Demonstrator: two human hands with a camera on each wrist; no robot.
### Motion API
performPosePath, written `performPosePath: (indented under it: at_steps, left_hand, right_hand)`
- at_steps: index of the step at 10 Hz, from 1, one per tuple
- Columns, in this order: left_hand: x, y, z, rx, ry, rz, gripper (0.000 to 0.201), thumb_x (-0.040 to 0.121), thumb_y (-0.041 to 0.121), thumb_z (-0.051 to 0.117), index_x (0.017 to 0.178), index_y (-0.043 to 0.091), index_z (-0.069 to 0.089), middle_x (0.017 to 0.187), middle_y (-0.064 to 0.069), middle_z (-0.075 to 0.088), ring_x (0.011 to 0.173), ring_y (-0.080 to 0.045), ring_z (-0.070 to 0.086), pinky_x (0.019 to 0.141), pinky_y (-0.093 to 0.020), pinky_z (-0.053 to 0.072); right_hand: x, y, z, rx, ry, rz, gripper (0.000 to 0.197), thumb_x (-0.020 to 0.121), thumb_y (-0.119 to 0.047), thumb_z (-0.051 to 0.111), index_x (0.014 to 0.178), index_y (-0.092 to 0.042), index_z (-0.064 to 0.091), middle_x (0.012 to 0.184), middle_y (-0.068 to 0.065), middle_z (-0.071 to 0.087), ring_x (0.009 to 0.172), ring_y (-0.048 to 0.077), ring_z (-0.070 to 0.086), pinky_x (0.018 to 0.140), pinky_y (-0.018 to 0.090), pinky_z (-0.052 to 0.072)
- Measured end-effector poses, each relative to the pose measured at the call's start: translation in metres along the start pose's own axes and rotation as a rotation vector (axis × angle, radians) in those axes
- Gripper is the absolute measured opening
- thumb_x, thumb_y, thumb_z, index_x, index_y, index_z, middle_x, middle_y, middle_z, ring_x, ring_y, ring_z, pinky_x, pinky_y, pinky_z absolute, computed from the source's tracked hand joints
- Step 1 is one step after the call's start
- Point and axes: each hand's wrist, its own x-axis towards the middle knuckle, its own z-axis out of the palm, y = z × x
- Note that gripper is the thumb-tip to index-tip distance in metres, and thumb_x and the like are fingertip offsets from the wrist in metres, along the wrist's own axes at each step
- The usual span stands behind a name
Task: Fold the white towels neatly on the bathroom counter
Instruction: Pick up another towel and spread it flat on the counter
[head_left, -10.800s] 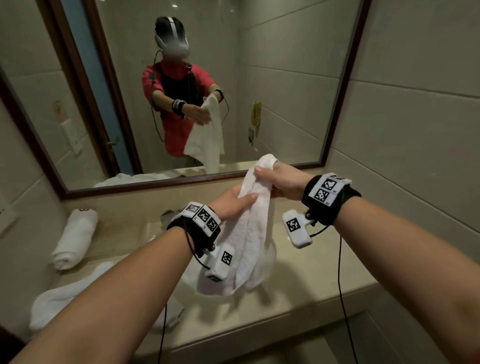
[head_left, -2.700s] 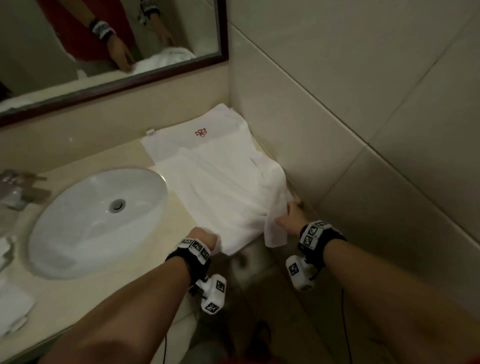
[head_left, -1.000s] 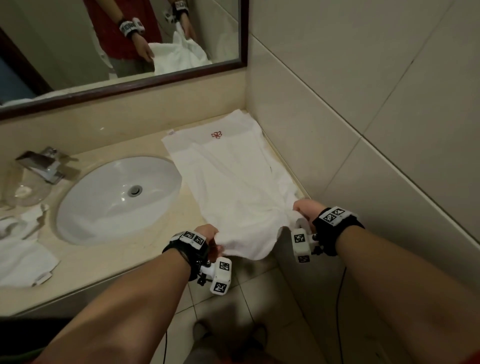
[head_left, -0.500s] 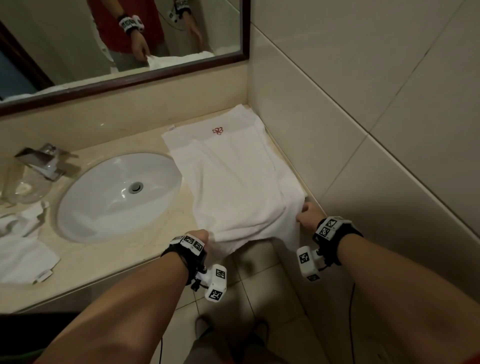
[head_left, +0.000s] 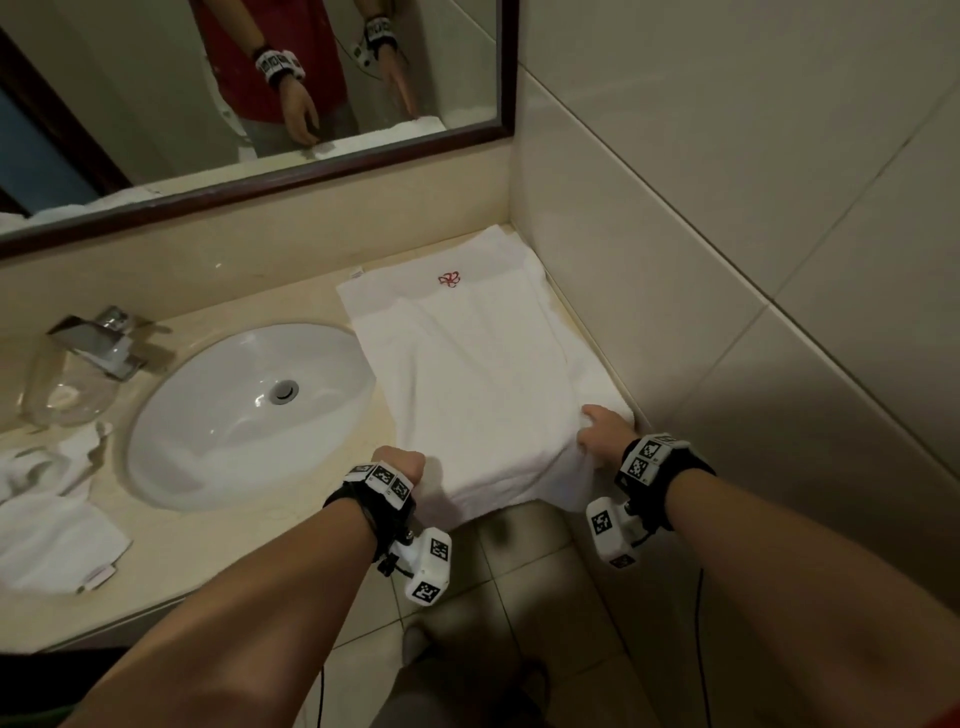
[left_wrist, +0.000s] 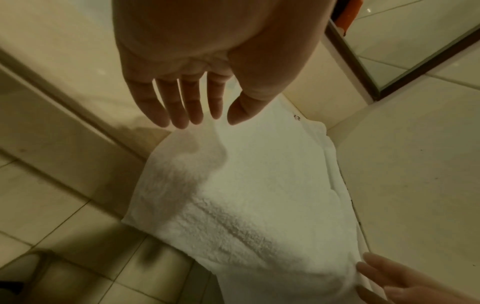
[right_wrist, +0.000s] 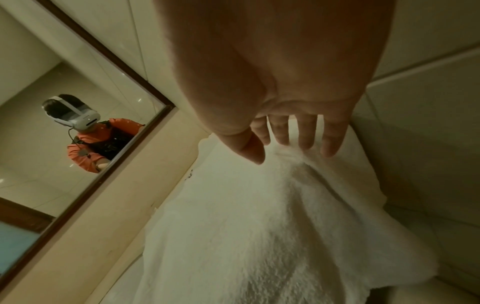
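At the near bench (head_left: 218, 525) edge, both grips open, left hand (left_wrist: 182, 98) and right hand (right_wrist: 293, 131) fingertips on overhanging white terry towel (head_left: 467, 395): liable to slide floorward if released.

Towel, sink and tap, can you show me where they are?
towel (head_left: 467, 395), head view, on its flat middle.
sink (head_left: 223, 415), head view, on the bare white bowl left of the drain.
tap (head_left: 96, 340), head view, on the top of its metal spout.
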Motion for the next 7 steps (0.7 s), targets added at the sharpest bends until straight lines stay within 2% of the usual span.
performPosePath:
  at_steps: [1, 2, 3, 4, 5, 6, 7]
  left_hand:
    - [0.013, 0.009, -0.008, 0.021, 0.06, 0.006, 0.042, 0.095, 0.021, 0.052, 0.129, -0.002, 0.056, 0.129, -0.02, 0.058, 0.118, -0.034, 0.056, 0.095, -0.037, 0.046]
    - [0.026, 0.018, -0.009, 0.033, 0.14, 0.01, 0.048, 0.092, 0.025, 0.056, 0.135, 0.009, 0.045, 0.134, -0.015, 0.053, 0.12, -0.034, 0.054, 0.095, -0.037, 0.045]
    - [0.035, 0.025, -0.007, 0.071, 0.186, -0.003, 0.057, 0.09, 0.028, 0.061, 0.14, 0.02, 0.034, 0.138, -0.009, 0.048, 0.121, -0.032, 0.053, 0.07, -0.025, 0.04]
    - [0.054, 0.025, -0.002, 0.03, 0.048, 0.12, 0.064, 0.094, 0.027, 0.052, 0.15, 0.02, 0.021, 0.139, -0.014, 0.047, 0.121, -0.033, 0.053, 0.067, -0.019, 0.039]
    - [0.052, 0.022, -0.002, 0.001, 0.155, 0.054, 0.04, 0.098, 0.02, 0.038, 0.137, 0.009, 0.036, 0.131, -0.018, 0.051, 0.118, -0.031, 0.053, 0.101, -0.045, 0.04]
    - [0.051, 0.027, -0.006, 0.097, 0.133, 0.123, 0.032, 0.098, 0.022, 0.042, 0.127, 0.009, 0.039, 0.125, -0.019, 0.054, 0.109, -0.03, 0.056, 0.093, -0.039, 0.042]
    - [0.048, 0.027, -0.014, 0.088, 0.097, 0.081, 0.044, 0.093, 0.019, 0.055, 0.133, 0.004, 0.041, 0.126, -0.02, 0.056, 0.113, -0.034, 0.057, 0.09, -0.036, 0.044]
  right_hand:
    - [0.01, -0.006, 0.0, -0.037, 0.037, 0.031, 0.052, 0.09, -0.009, 0.049, 0.142, -0.01, 0.043, 0.144, 0.014, 0.046, 0.129, 0.033, 0.045, 0.104, 0.032, 0.037]
    - [0.019, -0.01, 0.0, -0.122, 0.089, 0.022, 0.037, 0.085, -0.01, 0.046, 0.12, -0.008, 0.056, 0.124, 0.015, 0.059, 0.11, 0.036, 0.056, 0.096, 0.039, 0.046]
    - [0.027, -0.017, 0.001, -0.159, 0.068, 0.007, 0.032, 0.082, -0.007, 0.043, 0.111, -0.007, 0.058, 0.114, 0.016, 0.06, 0.104, 0.036, 0.059, 0.086, 0.036, 0.048]
    - [0.039, -0.017, 0.002, -0.245, 0.044, 0.026, 0.034, 0.082, -0.012, 0.044, 0.113, -0.013, 0.059, 0.119, 0.016, 0.056, 0.102, 0.036, 0.059, 0.087, 0.039, 0.05]
    - [0.037, -0.018, 0.003, -0.33, 0.035, 0.075, 0.037, 0.088, -0.016, 0.046, 0.124, -0.016, 0.055, 0.135, 0.015, 0.042, 0.113, 0.038, 0.052, 0.099, 0.038, 0.043]
    - [0.04, -0.016, 0.002, -0.345, 0.027, 0.118, 0.033, 0.089, -0.023, 0.044, 0.118, -0.012, 0.057, 0.139, 0.014, 0.037, 0.121, 0.035, 0.047, 0.104, 0.035, 0.037]
    - [0.05, -0.01, 0.003, -0.332, 0.041, 0.152, 0.047, 0.083, -0.038, 0.034, 0.11, -0.01, 0.061, 0.131, 0.017, 0.048, 0.12, 0.031, 0.048, 0.104, 0.034, 0.038]
